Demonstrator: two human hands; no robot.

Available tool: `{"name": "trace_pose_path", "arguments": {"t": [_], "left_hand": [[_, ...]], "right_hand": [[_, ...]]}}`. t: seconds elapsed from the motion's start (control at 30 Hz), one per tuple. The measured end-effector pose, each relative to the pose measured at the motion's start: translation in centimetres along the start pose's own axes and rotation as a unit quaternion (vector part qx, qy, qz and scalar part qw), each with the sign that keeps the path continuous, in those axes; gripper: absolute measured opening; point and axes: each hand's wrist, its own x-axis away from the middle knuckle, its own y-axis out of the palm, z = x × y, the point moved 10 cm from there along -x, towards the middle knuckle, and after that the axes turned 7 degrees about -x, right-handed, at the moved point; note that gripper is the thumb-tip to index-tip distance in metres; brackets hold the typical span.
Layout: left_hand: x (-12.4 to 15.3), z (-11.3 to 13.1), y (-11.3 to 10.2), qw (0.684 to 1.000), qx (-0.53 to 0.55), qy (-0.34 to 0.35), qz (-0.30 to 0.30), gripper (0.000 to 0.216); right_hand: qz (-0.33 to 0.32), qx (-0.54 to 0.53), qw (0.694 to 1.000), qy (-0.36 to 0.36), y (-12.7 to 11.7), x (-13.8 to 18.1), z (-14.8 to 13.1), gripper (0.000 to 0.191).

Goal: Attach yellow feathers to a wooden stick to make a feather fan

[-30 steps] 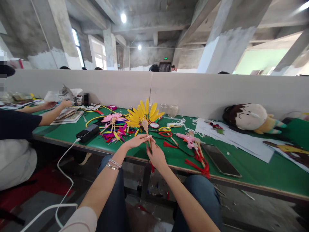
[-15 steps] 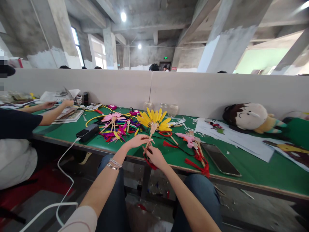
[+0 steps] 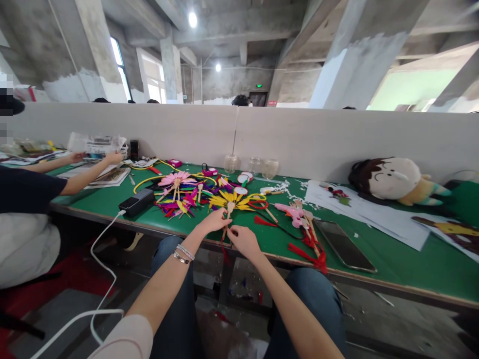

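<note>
A yellow feather-like fan (image 3: 231, 200) with a pale wooden stick handle is held low over the table's front edge, its petals spread toward the back. My left hand (image 3: 216, 221) pinches the handle just below the petals. At the handle's lower end, the fingers of my right hand (image 3: 244, 241) are closed; the fingertips partly hide what they grip. A red tassel (image 3: 224, 252) hangs beneath the handle. Just left of the fan, a pink fan (image 3: 176, 180) lies on a pile of colourful pieces (image 3: 183, 208).
On the green table (image 3: 269, 244) are a pink glue gun (image 3: 294, 214), a phone (image 3: 344, 247), white papers (image 3: 368, 209) and a plush doll (image 3: 396, 179). Glass jars (image 3: 269, 168) stand by the partition (image 3: 299, 134). A black power bank (image 3: 136, 202) trails a white cable. At left, another person's hands (image 3: 114, 157) hold newspaper.
The yellow fan has tipped down and back, showing its petals flatter and lower. Both my hands stay at its handle, the right slightly farther right. The neighbour's newspaper is now spread upright.
</note>
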Motion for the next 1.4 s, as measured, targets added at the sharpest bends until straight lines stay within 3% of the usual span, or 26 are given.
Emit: {"name": "trace_pose_path", "arguments": {"t": [0.13, 0.27, 0.47, 0.63, 0.83, 0.93, 1.0, 1.03, 1.1, 1.2, 1.4], "left_hand": [[0.2, 1.2, -0.7, 0.997, -0.024, 0.018, 0.071, 0.021], [0.2, 2.1, -0.9, 0.994, -0.029, 0.009, 0.106, 0.021], [0.1, 2.5, -0.1, 0.987, -0.136, -0.021, 0.084, 0.027], [0.7, 2.9, -0.9, 0.977, -0.183, -0.01, 0.105, 0.028], [0.9, 2.6, -1.2, 0.976, -0.193, -0.017, 0.1, 0.03], [0.8, 2.5, -0.8, 0.976, -0.2, -0.01, 0.081, 0.032], [0.8, 2.7, -0.5, 0.976, -0.208, 0.006, 0.065, 0.034], [0.8, 2.8, -0.3, 0.975, -0.214, 0.011, 0.057, 0.034], [0.8, 3.0, 0.0, 0.973, -0.224, 0.013, 0.045, 0.033], [0.9, 2.8, 0.1, 0.972, -0.229, -0.012, 0.049, 0.028], [1.1, 2.6, 0.0, 0.973, -0.216, -0.044, 0.071, 0.022]], "right_hand": [[0.0, 0.019, 1.0, -0.006, -0.1, 0.2, -0.3, 0.033], [-0.005, 0.025, 1.0, -0.012, 0.0, 0.2, -0.2, 0.031], [-0.012, 0.047, 0.999, -0.021, 0.4, 0.2, -0.1, 0.026], [-0.01, 0.07, 0.997, -0.037, 0.0, 0.5, -0.6, 0.027], [0.043, 0.144, 0.981, -0.125, -3.0, 1.0, -2.2, 0.043], [0.087, 0.163, 0.982, -0.039, -7.8, 0.6, 1.5, 0.042], [0.161, 0.158, 0.967, 0.118, -12.6, 1.2, 6.6, 0.043], [0.213, 0.15, 0.945, 0.198, -15.1, 2.1, 9.2, 0.047], [0.232, 0.126, 0.923, 0.279, -17.3, 3.0, 12.9, 0.048], [0.161, 0.118, 0.917, 0.345, -16.3, 2.9, 16.4, 0.055], [0.134, 0.137, 0.913, 0.359, -13.6, 0.8, 18.3, 0.069]]}}
